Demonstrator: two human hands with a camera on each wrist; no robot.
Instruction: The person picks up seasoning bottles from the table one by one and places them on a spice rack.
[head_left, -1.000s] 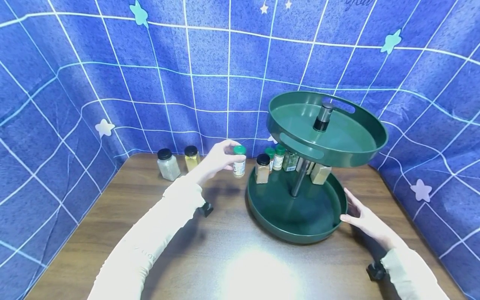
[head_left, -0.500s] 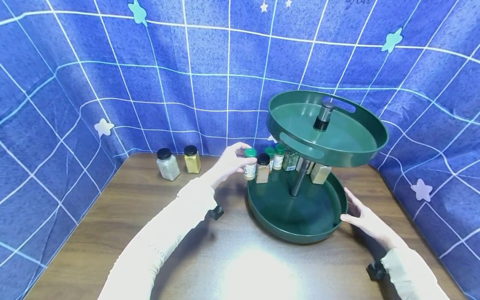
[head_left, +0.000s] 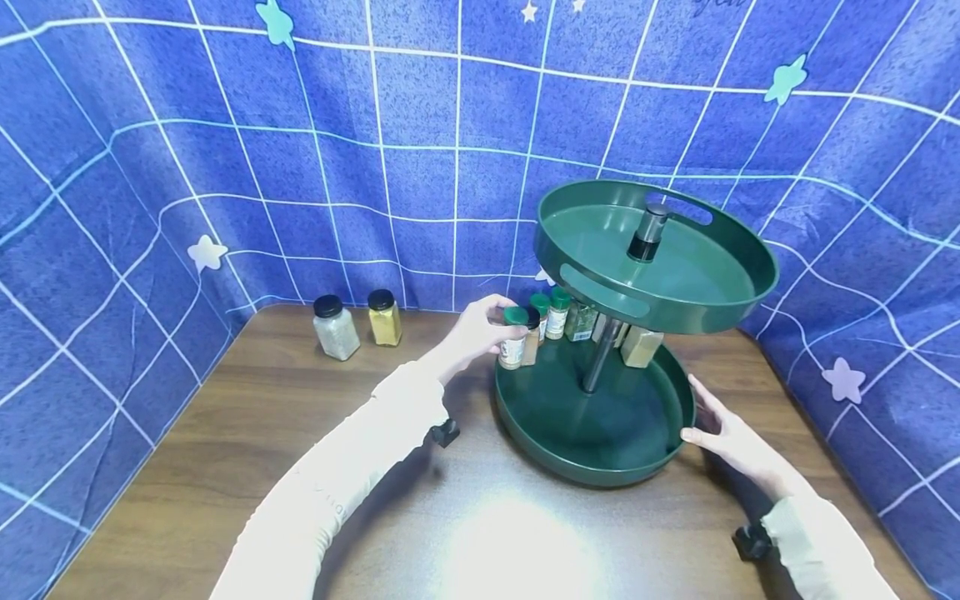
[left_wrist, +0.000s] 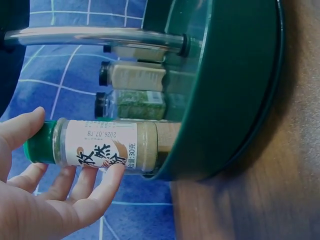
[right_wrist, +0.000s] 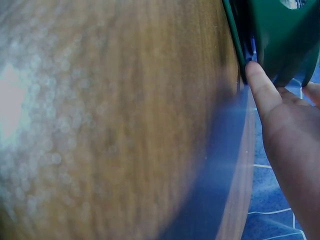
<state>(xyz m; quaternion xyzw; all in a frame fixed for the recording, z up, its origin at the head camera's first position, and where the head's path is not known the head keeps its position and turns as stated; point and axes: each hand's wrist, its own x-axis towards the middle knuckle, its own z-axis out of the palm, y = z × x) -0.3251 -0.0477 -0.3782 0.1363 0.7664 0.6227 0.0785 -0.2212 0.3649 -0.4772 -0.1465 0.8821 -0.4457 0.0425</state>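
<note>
My left hand holds a green-capped cumin powder jar between thumb and fingers. The jar is upright at the left inner edge of the lower tray of a green two-tier rack. In the left wrist view the jar shows a white label, and its base is just within the tray wall. Directly behind it is a black-capped spice jar, partly hidden. My right hand grips the lower tray's right rim, thumb at the edge and fingers outside, largely hidden in the right wrist view.
Several more spice jars line the back of the lower tray. Above them is the upper tray on a metal post. A white-grey jar and a yellow jar stand at the table's back left, before a blue cloth.
My left hand has carried the cumin powder jar rightward from above the table into the lower tray's left side, in front of the black-capped jar. The right hand has stayed put.
</note>
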